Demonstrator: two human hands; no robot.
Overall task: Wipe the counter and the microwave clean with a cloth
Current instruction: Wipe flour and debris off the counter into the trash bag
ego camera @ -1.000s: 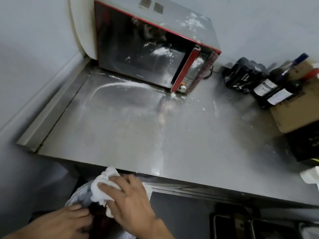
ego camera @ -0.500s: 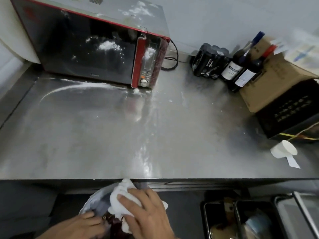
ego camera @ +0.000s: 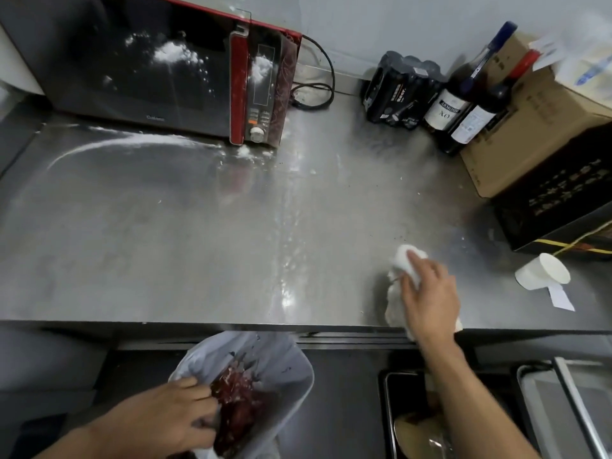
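**Cloth on the counter near the front edge, right of centre**

The right hand [ego camera: 429, 294] lies on a bunched white cloth [ego camera: 393, 304], its fingers curved over the wad and holding it down against the steel counter [ego camera: 165, 243]. The cloth sits close to the counter's front edge, towards the right-hand end, and its near end reaches that edge. The left hand [ego camera: 165, 422] is below the front edge, fingers curled around the rim of a pale plastic bag [ego camera: 284, 362] with dark red contents.

The microwave [ego camera: 149, 61] stands at the back left corner. White powder [ego camera: 172, 55] marks its dark door and control panel. A curved streak of powder lies on the counter just in front of it. A black power cord [ego camera: 323, 77] loops behind its right side.

Along the back edge, to the right, stand a wrapped pack of cans [ego camera: 394, 91] and two dark bottles [ego camera: 447, 107]. They touch a cardboard box [ego camera: 530, 134] at the back right corner. A black box [ego camera: 556, 200] sits just in front of it, and a white paper roll [ego camera: 543, 272] lies near the right edge.
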